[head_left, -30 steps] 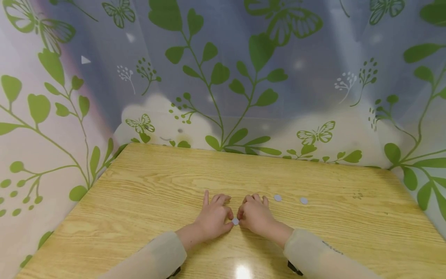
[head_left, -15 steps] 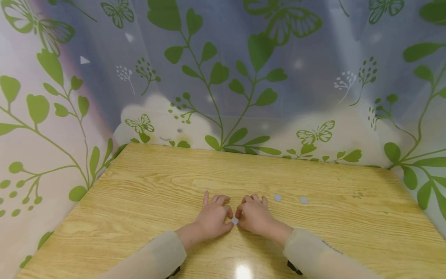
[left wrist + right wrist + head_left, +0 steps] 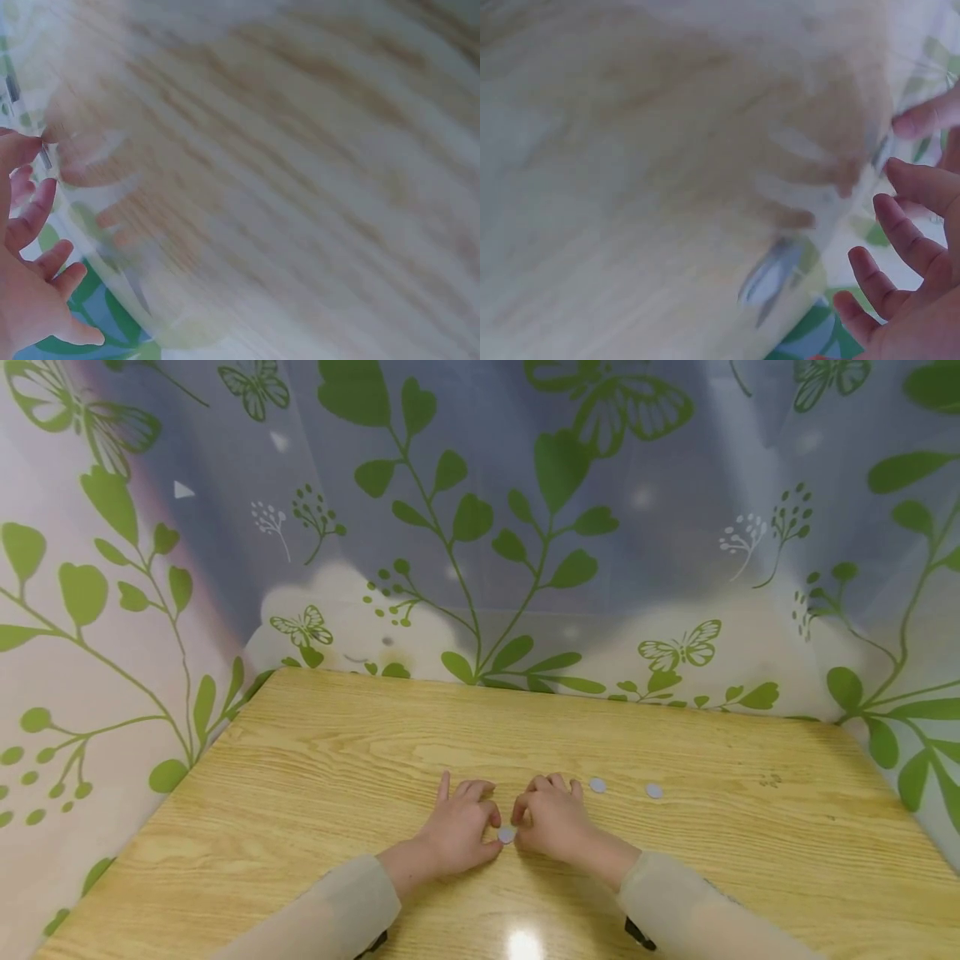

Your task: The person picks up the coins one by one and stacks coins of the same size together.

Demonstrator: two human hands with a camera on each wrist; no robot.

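A small round grey disc [image 3: 506, 835] sits at the table's middle, between my two hands. My left hand [image 3: 457, 827] holds it at its left edge with thumb and forefinger, the other fingers spread. On its right, my right hand [image 3: 557, 820] has thumb and forefinger bent toward the disc, with a narrow gap to its edge in the head view. From the left wrist, the disc [image 3: 46, 156] appears edge-on by the left fingertips. The right wrist view shows the disc [image 3: 881, 153] thin beside the right thumb and forefinger.
Two similar grey discs lie beyond the right hand, a nearer disc [image 3: 597, 785] and one farther right [image 3: 654, 791]. The wood-grain table [image 3: 337, 760] meets a patterned curtain [image 3: 480, 635] at the back and sides.
My right hand has shifted slightly right, and a gap shows between its fingertips and the disc. The left hand and the two other discs stay where they were.
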